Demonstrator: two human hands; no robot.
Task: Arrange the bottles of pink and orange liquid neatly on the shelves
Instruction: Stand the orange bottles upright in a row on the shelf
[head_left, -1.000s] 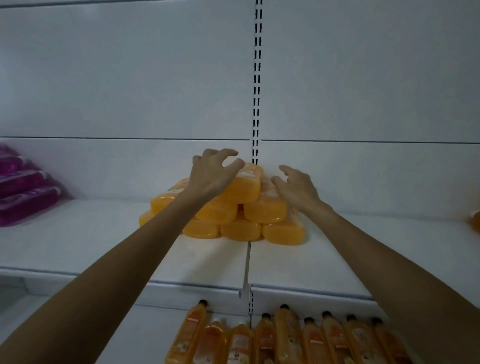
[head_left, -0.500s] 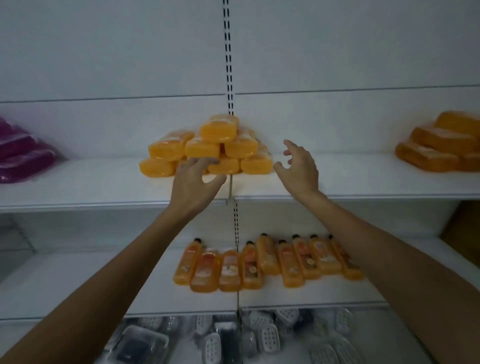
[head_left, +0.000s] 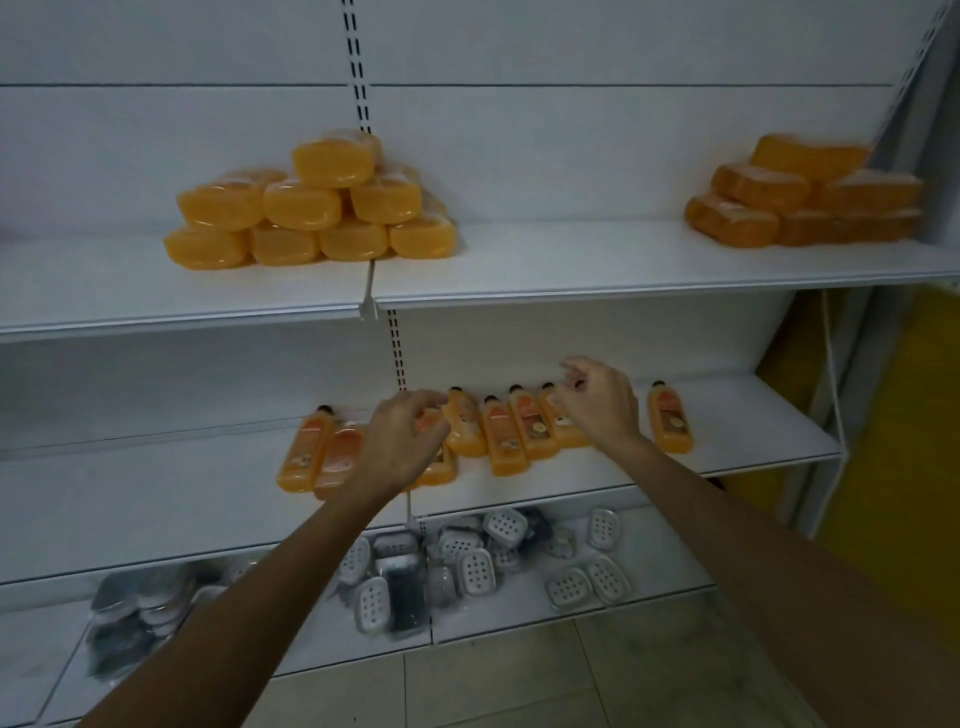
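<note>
Item 1. Left hand (head_left: 402, 447): we log it hanging over the middle shelf (head_left: 753, 431). Its fingers (head_left: 426, 402) are loosely curled and narrow, with nothing held. We cannot tell whether they touch the bottles behind them.

Item 2. Right hand (head_left: 600, 410): its fingers (head_left: 574, 366) are also loosely bent, thumb and forefinger close together, gripping nothing. We cannot tell whether it touches the bottles under its palm.

Item 3. Row of orange bottles (head_left: 501, 441): black-capped and labelled, they lie flat on the middle shelf with caps pointing away from us. The row runs from left of the left fingers, under both hands, to the right palm. The bottles between the two sets of fingers lie side by side and touching. The ones left of the left fingers sit nearer the shelf's front edge.

Item 4. Lone orange bottle (head_left: 669, 423): it lies flat just right of the right hand, apart from the row.

Item 5. Pyramid of orange bottles (head_left: 301, 205): these are stacked with their bases toward us on the upper shelf (head_left: 571, 260), above and left of the left fingers.

Item 6. Second heap of orange bottles (head_left: 763, 187): same shelf, well to the right of the right fingers, stacked at an angle.

Item 7. Soap dishes (head_left: 477, 571): white and perforated, they lie jumbled on the bottom shelf (head_left: 670, 556), below both wrists. Beside them at left are dark packaged goods (head_left: 130, 623), too blurred to name.

Item 8. Slotted upright (head_left: 396, 353): it runs behind the shelves, just above the left fingertips.

Item 9. Tiled floor (head_left: 519, 686): it lies beneath the forearms.
</note>
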